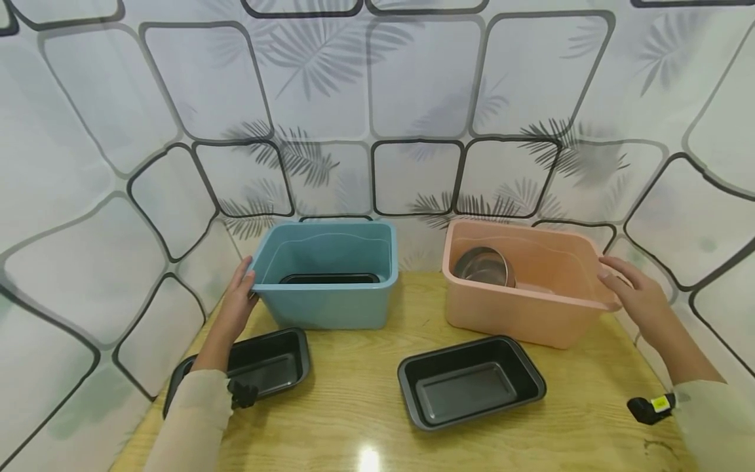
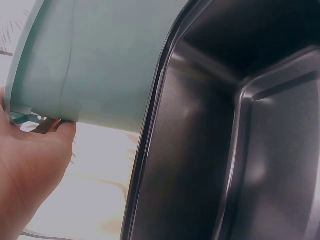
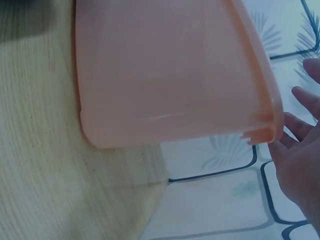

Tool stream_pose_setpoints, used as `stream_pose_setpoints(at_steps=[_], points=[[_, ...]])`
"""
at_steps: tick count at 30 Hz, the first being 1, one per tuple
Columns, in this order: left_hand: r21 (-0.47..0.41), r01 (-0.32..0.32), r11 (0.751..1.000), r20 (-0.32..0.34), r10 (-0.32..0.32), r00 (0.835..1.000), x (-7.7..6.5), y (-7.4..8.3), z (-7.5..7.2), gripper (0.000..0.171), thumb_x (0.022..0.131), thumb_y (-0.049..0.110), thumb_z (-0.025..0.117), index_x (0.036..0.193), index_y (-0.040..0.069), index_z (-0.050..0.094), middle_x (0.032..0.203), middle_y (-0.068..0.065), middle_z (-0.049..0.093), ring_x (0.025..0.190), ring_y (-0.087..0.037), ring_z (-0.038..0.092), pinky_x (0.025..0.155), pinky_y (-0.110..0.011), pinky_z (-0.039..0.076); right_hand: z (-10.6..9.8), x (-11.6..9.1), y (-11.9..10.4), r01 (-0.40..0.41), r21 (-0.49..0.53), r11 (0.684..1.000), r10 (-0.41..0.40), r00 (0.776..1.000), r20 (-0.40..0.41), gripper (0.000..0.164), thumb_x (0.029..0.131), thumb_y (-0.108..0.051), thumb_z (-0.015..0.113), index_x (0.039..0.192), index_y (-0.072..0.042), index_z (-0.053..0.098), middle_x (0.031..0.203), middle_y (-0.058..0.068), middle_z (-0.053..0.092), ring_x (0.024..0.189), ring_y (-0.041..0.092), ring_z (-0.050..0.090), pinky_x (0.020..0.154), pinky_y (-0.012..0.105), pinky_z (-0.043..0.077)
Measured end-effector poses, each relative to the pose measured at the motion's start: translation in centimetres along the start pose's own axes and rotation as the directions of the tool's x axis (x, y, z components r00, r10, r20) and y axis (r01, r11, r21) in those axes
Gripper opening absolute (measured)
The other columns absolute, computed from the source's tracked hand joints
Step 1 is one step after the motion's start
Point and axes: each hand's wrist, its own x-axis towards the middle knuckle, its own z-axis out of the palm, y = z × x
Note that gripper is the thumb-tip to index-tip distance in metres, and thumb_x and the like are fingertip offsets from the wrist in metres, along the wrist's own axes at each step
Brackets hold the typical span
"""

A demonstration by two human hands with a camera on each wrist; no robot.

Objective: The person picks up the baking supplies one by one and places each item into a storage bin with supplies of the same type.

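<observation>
Teal plastic bin [image 1: 327,307], left on table [image 1: 348,400] | left hand [image 1: 237,303] pinching its rim | peach plastic bin [image 1: 510,313], right | right hand [image 1: 639,295] loosely spread at its rim | I judge bin-positioning underway; next wants firmer right grip

Plastic bins: we count two, one blue plastic bin [image 1: 324,307] and one peach plastic bin [image 1: 519,313].
Black loaf pans on the table: two, a left loaf pan [image 1: 274,372] and a right loaf pan [image 1: 472,387].
Dark-rimmed object [image 1: 330,278] in the blue bin: we make out one; its full form is hidden.
Round metal tin [image 1: 483,265] in the peach bin: we see at least one, and cannot tell whether others nest inside.
Hands: two, one left hand [image 1: 238,301], one right hand [image 1: 639,295].
Pale sleeves [image 1: 194,413]: two.
Black wrist devices [image 1: 243,394]: two.
Yellow label [image 1: 660,403]: we find one.
Wood-grain table [image 1: 354,387]: one.
</observation>
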Motion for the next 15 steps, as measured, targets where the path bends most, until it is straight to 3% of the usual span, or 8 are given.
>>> stream_pose_setpoints(at_steps=[5, 9, 12, 15], points=[[0.0, -0.006, 1.0, 0.0, 0.006, 1.0, 0.0, 0.0, 0.1, 0.065, 0.111, 0.042, 0.029, 0.164, 0.026, -0.006, 0.17, -0.008, -0.013, 0.156, -0.031, -0.007, 0.125, -0.054, 0.004, 0.1, -0.4, 1.5, 0.009, 0.062, 0.998, -0.009, 1.0, 0.004, 0.065, 0.106, -0.043, 0.048, 0.163, -0.028, 0.019, 0.171, 0.001, 0.0, 0.15, 0.052, 0.001, 0.107, 0.082, 0.013], [0.006, -0.004, 1.0, -0.005, 0.004, 1.0, 0.0, -0.1, 0.1, 0.065, 0.111, 0.042, 0.029, 0.164, 0.027, -0.006, 0.17, -0.007, -0.012, 0.156, -0.031, -0.006, 0.125, -0.055, 0.005, 0.2, -0.6, 2.6, 0.014, 0.135, 0.991, -0.015, 1.0, 0.009, 0.066, 0.107, -0.039, 0.047, 0.164, -0.024, 0.016, 0.17, -0.006, 0.002, 0.156, 0.031, -0.004, 0.114, 0.076, 0.004], [0.008, -0.003, 1.0, -0.005, 0.003, 1.0, 0.0, -0.2, 0.1, 0.064, 0.111, 0.041, 0.028, 0.163, 0.027, -0.006, 0.17, -0.008, -0.012, 0.156, -0.031, -0.006, 0.125, -0.055, 0.005, 0.2, -0.7, 3.5, 0.027, 0.193, 0.981, -0.03, 0.999, 0.014, 0.065, 0.108, -0.034, 0.046, 0.164, -0.022, 0.015, 0.167, -0.015, 0.013, 0.152, 0.002, 0.012, 0.126, 0.04, 0.02], [0.013, -0.002, 1.0, -0.007, 0.003, 1.0, 0.0, -0.2, 0.0, 0.064, 0.111, 0.04, 0.028, 0.163, 0.027, -0.006, 0.17, -0.008, -0.012, 0.156, -0.032, -0.006, 0.125, -0.055, 0.005, 0.4, -0.7, 4.3, 0.056, 0.334, 0.941, -0.064, 0.998, 0.014, 0.064, 0.108, -0.026, 0.048, 0.163, -0.019, 0.017, 0.159, -0.018, 0.03, 0.128, -0.017, 0.037, 0.101, 0.007, 0.036]])
